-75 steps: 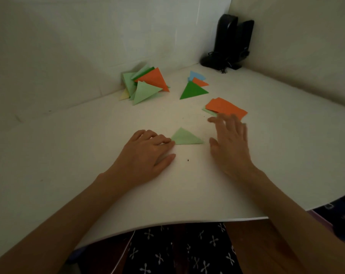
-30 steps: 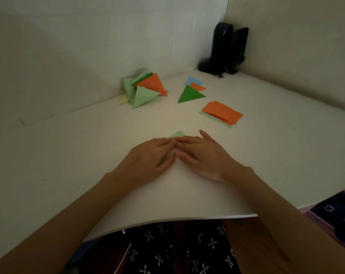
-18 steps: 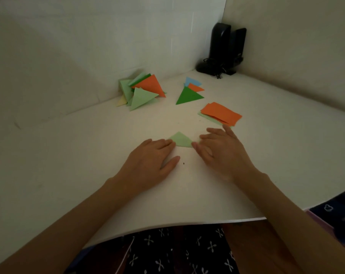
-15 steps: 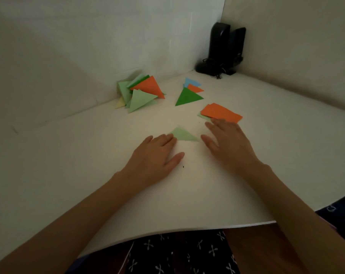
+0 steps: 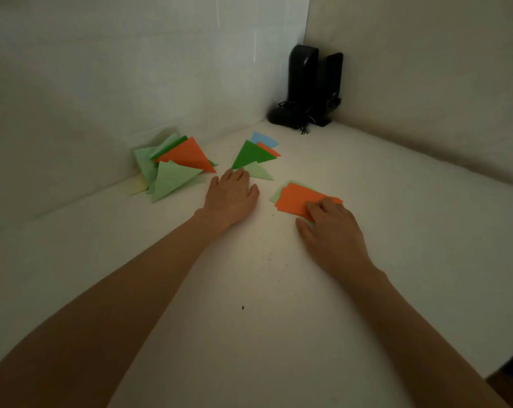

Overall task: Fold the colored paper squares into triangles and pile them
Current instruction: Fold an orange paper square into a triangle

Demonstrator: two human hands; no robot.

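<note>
Left grip (image 5: pixel 231 192) lay flat on the desk (image 5: pixel 167 260), palm down and fingers straight, released and holding nothing. Your fingertips reached the near-left edge of the pale green triangle (image 5: pixel 259 172); whether they touched it I could not tell.

That triangle sat at the front of the small pile. Its far edge was tucked under the dark green triangle (image 5: pixel 250 154), with an orange triangle (image 5: pixel 269 149) and a blue piece (image 5: pixel 264 139) behind.

The big pile (image 5: pixel 175 169) leaned against the left wall, just beside your left knuckles. A narrow bare strip ran between it and the small pile.

Right grip (image 5: pixel 330 231) rested on the near corner of the orange squares (image 5: pixel 296 198). Your fingers were bent with their tips on the top sheet and your thumb apart on the desk. No pinch showed, so nothing was grasped.

A pale green sheet (image 5: pixel 275 196) peeked out at the stack's left edge.

Black speakers (image 5: pixel 311 89) stood in the far corner, well apart from the paper.

Bare desk ran wide right of the stack to the wall, and from both wrists back to the near edge.
</note>
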